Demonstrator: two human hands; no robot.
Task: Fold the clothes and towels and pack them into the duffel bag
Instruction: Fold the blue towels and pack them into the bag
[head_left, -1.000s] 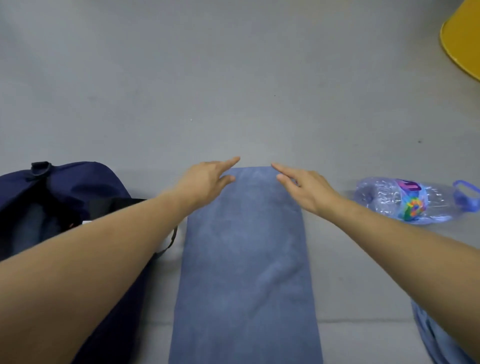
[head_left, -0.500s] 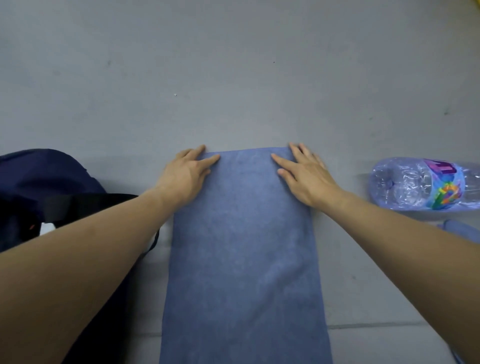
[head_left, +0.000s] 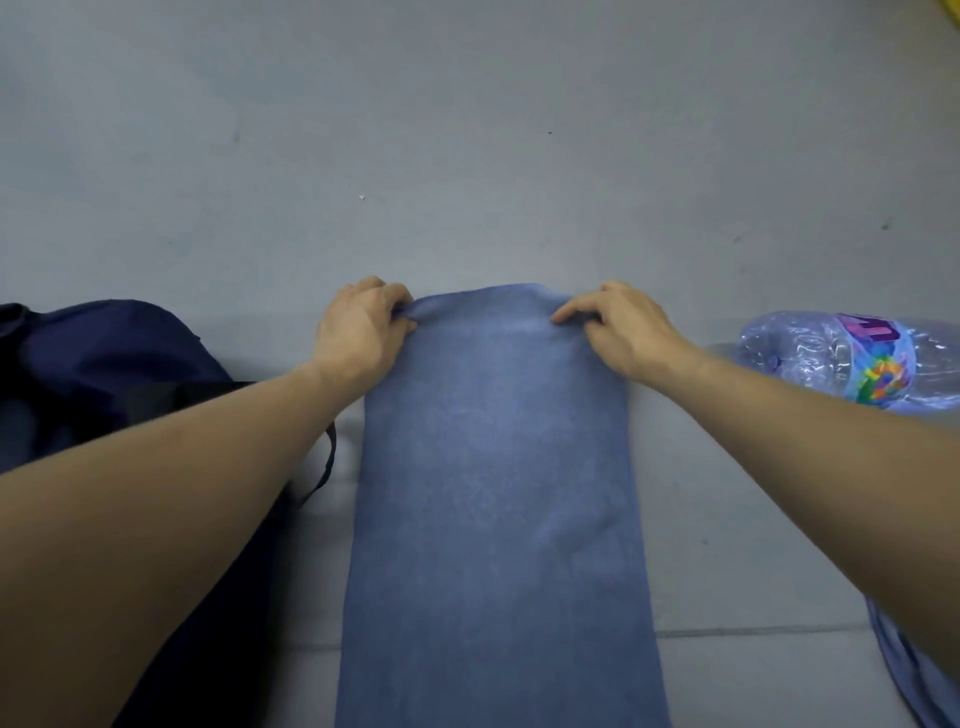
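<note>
Grey floor (head_left: 467, 130) is your work surface, and the blue towel (head_left: 498, 493) lies flat on it straight ahead of you. It is a long, narrow strip running away from you, which suggests the lengthwise fold is done. Your left hand (head_left: 358, 332) pinches the far left corner and your right hand (head_left: 618, 332) pinches the far right one. Your fingers curl into the cloth, so the far edge bunches up slightly between them. Holding both corners at once should let you bring that edge back toward you evenly, probably to halve the strip. The dark duffel bag (head_left: 104, 364) sits just beside the towel on your left, handy for packing. A plastic bottle (head_left: 852, 364) lies on its side to your right, near the towel but apart from it. Another blue cloth (head_left: 904, 675) shows at the lower right, partly behind your forearm.
</note>
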